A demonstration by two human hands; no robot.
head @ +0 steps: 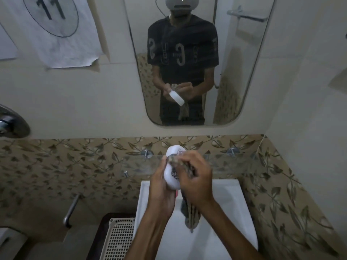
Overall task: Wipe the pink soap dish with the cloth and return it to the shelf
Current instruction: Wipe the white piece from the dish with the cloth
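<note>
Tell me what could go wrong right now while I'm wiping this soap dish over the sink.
1. The left hand alone grips the soap dish in the air above the sink; if the rubbing pushes it loose, it could drop onto the basin.
2. The cloth, held by the right hand, hangs long towards the basin and may drag there.
3. The glass shelf sits just behind the hands; its clear edge is hard to see, so a knock is possible on the return.

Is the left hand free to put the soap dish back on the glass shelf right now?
Probably yes. The left hand grips the soap dish just in front of the glass shelf, but the right hand presses the cloth on it.
</note>
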